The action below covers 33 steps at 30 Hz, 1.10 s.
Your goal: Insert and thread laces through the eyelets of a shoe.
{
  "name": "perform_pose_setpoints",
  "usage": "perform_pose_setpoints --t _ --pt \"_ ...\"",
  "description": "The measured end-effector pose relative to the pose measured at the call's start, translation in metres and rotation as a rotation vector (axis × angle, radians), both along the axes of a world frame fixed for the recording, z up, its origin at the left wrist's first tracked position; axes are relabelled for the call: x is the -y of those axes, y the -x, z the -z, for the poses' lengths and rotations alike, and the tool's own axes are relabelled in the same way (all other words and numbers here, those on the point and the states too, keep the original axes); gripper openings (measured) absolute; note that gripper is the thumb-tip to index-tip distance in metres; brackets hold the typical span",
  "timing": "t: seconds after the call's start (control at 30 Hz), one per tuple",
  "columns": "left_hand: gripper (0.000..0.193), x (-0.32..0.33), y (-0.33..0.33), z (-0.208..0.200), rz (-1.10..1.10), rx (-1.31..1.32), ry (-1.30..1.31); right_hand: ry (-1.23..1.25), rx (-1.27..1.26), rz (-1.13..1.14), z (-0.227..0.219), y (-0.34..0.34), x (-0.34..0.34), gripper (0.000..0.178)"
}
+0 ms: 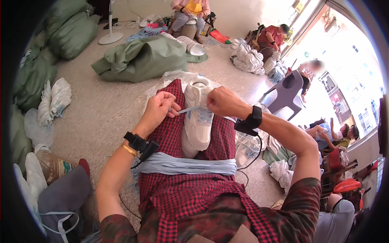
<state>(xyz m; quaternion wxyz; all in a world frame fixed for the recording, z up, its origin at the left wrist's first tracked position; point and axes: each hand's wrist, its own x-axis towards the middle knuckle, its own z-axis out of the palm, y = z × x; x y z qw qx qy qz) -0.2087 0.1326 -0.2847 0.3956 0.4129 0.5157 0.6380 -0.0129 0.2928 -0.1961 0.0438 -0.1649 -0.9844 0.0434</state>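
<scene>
A white sneaker (pixel 196 135) lies between my thighs, its toe toward me and its opening away. Pale blue lacing (pixel 204 115) crosses the front of it. Pinched in the fingers of my left hand (pixel 163 108), a flat light blue shoelace (pixel 188 109) stretches taut to the shoe's eyelets. My right hand (pixel 227 102) is closed against the right side of the shoe, near the upper eyelets; its fingertips are hidden, so what they grip does not show. A thick bundle of light blue laces (pixel 186 163) lies across my lap, over a red and black checked apron (pixel 162 190).
Ahead lies a large green sack (pixel 142 58); more green sacks (pixel 73 34) pile at the left. Bundled white shoe parts (pixel 54 101) sit on the floor. A grey plastic chair (pixel 285 95) stands right. Several people sit around, one person (pixel 190 12) at the far wall.
</scene>
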Motion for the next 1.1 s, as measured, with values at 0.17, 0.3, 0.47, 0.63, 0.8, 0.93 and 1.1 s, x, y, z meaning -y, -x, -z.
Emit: perform_pose_setpoints --t 0.17,0.3,0.47,0.63,0.8,0.93,1.1 --pt "0.022 0.003 0.002 0.004 -0.019 -0.02 -0.013 -0.182 0.1 0.012 -0.005 0.007 0.007 0.012" --pt "0.021 0.002 0.001 0.006 -0.01 -0.009 -0.053 -0.291 0.144 -0.083 -0.007 0.006 0.008 0.011" --pt "0.02 0.001 0.001 0.006 -0.012 -0.033 -0.05 -0.213 0.116 -0.069 -0.002 0.013 0.003 0.011" --pt "0.02 0.0 0.001 0.008 -0.013 -0.02 -0.063 -0.029 0.019 0.0 0.003 0.009 -0.003 0.013" --pt "0.021 0.001 0.0 0.01 -0.035 -0.019 -0.058 0.053 -0.082 0.105 0.009 0.004 -0.002 0.016" --pt "0.022 -0.002 -0.001 0.009 -0.026 -0.037 -0.065 0.235 -0.075 0.201 0.003 0.004 0.009 0.02" --pt "0.021 0.0 -0.001 0.011 -0.047 -0.037 -0.073 -0.124 -0.048 0.01 0.004 0.005 0.027 0.015"
